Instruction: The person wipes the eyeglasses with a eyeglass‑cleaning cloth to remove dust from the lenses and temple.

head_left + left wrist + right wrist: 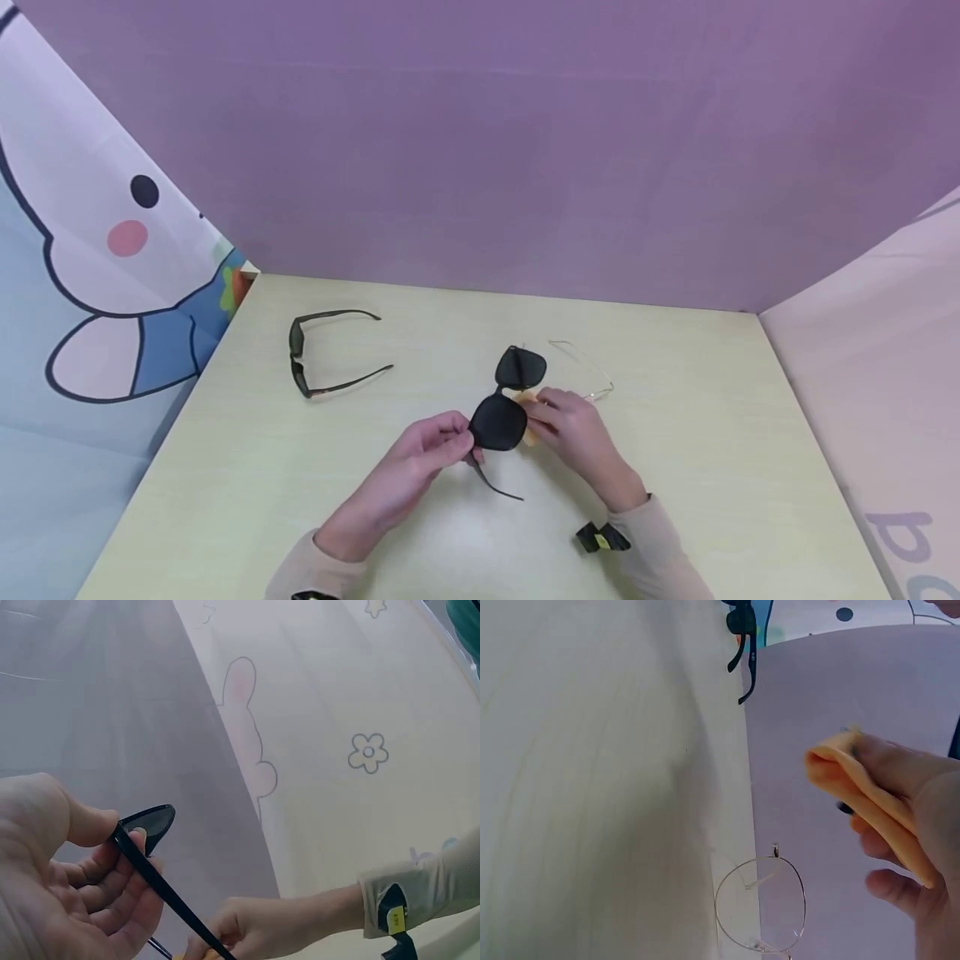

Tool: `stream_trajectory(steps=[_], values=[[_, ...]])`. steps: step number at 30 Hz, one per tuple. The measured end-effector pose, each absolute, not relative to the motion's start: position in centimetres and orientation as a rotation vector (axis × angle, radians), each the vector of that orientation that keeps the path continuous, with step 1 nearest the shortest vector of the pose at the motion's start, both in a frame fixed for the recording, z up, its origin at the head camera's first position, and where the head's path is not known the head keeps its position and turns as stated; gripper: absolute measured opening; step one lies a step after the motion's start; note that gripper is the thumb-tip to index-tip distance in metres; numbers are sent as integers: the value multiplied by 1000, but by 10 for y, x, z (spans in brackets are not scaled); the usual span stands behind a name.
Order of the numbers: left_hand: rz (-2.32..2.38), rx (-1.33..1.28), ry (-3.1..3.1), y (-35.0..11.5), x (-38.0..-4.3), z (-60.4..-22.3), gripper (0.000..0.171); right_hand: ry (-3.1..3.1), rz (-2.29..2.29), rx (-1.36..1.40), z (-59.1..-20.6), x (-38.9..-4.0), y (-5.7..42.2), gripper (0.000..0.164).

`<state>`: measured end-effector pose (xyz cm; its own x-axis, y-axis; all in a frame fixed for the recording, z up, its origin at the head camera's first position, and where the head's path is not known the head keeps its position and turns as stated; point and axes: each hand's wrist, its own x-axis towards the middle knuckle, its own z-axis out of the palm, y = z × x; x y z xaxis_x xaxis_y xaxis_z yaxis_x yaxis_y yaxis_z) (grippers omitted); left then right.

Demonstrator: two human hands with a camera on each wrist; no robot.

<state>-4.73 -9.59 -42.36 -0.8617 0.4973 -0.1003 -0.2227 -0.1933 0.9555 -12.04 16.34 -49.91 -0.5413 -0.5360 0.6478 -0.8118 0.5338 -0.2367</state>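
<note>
Pinching black sunglasses (498, 422) at the hinge side of one lens, between thumb and fingers of left hand (411, 468). Held tilted above the table (225, 467), around mid-width, with one temple angling down toward the near edge. Gripping folded orange cloth (877, 799) between thumb and fingers of right hand (576, 432), right by the bridge and nearer lens. Can't tell if touching the glass. Just beyond right hand, on the table: thin-rimmed glasses (760, 904) with clear lenses, partly hidden by that hand in the head view. Over to the left, well apart: second sunglasses (297, 340), with temples open toward the right. Behind: purple backdrop (480, 167). On left side: cartoon-printed sheet (90, 358).
</note>
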Motion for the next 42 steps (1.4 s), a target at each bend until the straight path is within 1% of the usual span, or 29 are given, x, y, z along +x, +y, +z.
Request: stream_trajectory(steps=[2,3,4,5,6,8,10,11,14,15,17,18,20,23,25,27,32,35,36,37,40,41,42], values=[[2081,327,1614,-96,-47,-424,11,-2268,726,1101,-497,-121,164,24],[2078,334,1606,-95,-47,-425,12,-2259,741,1083,-495,-122,164,23],[2074,345,1599,-93,-47,-425,12,-2246,754,1054,-493,-123,163,19],[2067,359,1595,-91,-46,-425,15,-2232,767,1021,-490,-125,162,11],[2061,373,1595,-90,-45,-425,18,-2216,785,985,-488,-126,162,9],[2054,399,1604,-86,-45,-424,23,-2183,804,932,-486,-128,161,11],[2062,398,1622,-86,-44,-421,24,-2164,819,927,-486,-127,161,10],[2075,388,1631,-86,-44,-420,22,-2169,825,942,-487,-126,161,15],[2123,344,1645,-90,-45,-416,13,-2203,846,1024,-492,-123,162,38],[2135,333,1642,-92,-46,-415,10,-2222,852,1053,-494,-122,163,43],[2145,327,1629,-94,-46,-415,10,-2255,845,1091,-497,-121,165,47],[2144,331,1619,-94,-47,-416,10,-2264,851,1100,-497,-121,166,47],[2132,346,1596,-93,-47,-418,12,-2273,862,1081,-496,-122,166,36],[2110,384,1569,-87,-46,-422,21,-2234,900,1002,-492,-126,165,14],[2106,404,1567,-84,-44,-423,26,-2196,950,950,-489,-128,164,8],[2117,402,1568,-83,-44,-423,25,-2168,995,931,-488,-129,162,14],[2165,364,1609,-89,-45,-418,11,-2230,982,1038,-496,-124,164,44],[2164,355,1629,-91,-46,-416,11,-2284,937,1113,-502,-120,166,47],[2156,356,1630,-92,-46,-416,13,-2293,929,1119,-502,-120,166,44],[2145,363,1628,-91,-46,-417,15,-2296,930,1115,-502,-119,166,37],[2102,386,1607,-87,-45,-419,26,-2291,972,1029,-497,-120,166,9],[2089,396,1601,-85,-44,-419,30,-2278,1001,989,-495,-120,165,12],[2080,407,1601,-84,-43,-420,33,-2262,1035,951,-493,-121,165,19]])
